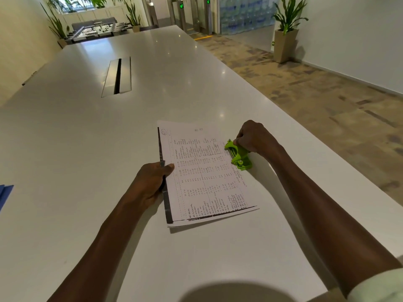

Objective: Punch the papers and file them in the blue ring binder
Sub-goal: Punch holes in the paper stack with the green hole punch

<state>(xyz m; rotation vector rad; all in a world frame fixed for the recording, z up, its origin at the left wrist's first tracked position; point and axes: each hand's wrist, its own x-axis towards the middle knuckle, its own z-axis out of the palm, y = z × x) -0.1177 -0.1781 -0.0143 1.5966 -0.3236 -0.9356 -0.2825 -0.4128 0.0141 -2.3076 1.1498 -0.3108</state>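
Observation:
A thin stack of printed papers (205, 175) lies flat on the white table (87, 149), text running sideways. My left hand (150, 184) grips the stack's left edge, thumb on top. A bright green hole punch (238, 154) sits at the stack's right edge, its slot over the paper margin. My right hand (255, 138) is closed over the punch from the far side. A corner of the blue ring binder (4, 196) shows at the far left edge of the view, well apart from both hands.
A metal cable hatch (117, 77) is set into the table's middle, farther away. The table's right edge runs diagonally past my right arm, with carpeted floor beyond. A potted plant (285, 33) stands by the right wall.

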